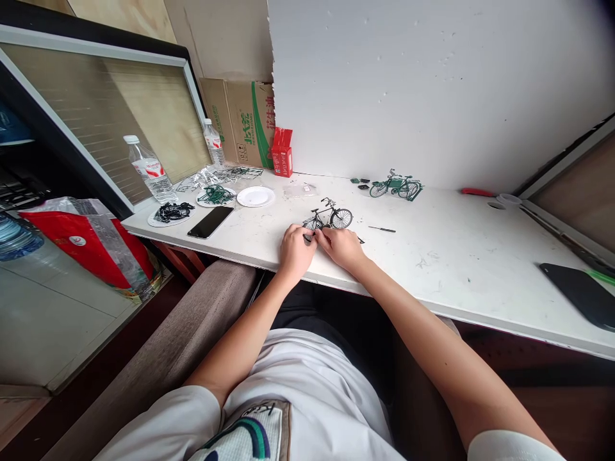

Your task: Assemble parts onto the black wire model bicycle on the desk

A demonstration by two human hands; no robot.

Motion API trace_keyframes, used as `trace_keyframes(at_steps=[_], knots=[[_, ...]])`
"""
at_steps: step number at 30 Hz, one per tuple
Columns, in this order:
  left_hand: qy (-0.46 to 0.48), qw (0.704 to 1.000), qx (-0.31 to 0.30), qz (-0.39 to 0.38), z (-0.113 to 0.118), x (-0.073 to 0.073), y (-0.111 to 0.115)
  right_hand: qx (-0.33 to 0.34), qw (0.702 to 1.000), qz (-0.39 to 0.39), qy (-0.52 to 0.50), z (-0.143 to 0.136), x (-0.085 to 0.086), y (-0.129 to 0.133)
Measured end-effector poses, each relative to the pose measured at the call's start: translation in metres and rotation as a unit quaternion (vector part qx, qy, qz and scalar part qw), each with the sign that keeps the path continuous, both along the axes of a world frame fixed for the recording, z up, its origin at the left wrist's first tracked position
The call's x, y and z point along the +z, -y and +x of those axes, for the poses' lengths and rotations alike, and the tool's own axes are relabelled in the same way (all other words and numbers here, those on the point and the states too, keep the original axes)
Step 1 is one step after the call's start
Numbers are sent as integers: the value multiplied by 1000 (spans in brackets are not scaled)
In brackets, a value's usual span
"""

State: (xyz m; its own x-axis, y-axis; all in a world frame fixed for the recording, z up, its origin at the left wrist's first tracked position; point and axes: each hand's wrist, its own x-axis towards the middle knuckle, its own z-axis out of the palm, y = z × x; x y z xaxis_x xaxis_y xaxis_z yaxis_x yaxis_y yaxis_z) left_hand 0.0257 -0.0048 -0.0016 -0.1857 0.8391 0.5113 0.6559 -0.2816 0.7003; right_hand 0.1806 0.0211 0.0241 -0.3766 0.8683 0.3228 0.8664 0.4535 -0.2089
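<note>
A small black model bicycle stands upright near the table's front edge, its handlebar toward the right. My left hand is closed at the rear wheel, fingertips on the lower part of the bicycle. From the right, my right hand pinches at the low middle of the same bicycle, its thumb close to the left fingertips. Between the fingertips, any small part is too hidden to make out. A thin dark screwdriver-like tool lies to the right of my right hand. Farther back stands a green model bicycle.
On the left are a phone, a plate of black parts, a plate of green parts, a white plate and a water bottle. A red box stands behind. A black mat lies far right.
</note>
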Motion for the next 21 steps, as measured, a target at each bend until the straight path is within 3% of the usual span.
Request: trace_keyframes(at_steps=[7,21], knots=[[8,1000,1,-5,-1,-2,-2,-10,999,3,-34,-1,2,3],[7,1000,5,-12,-1,-1,0,-10,1000,-2,-8,-1,2,3]])
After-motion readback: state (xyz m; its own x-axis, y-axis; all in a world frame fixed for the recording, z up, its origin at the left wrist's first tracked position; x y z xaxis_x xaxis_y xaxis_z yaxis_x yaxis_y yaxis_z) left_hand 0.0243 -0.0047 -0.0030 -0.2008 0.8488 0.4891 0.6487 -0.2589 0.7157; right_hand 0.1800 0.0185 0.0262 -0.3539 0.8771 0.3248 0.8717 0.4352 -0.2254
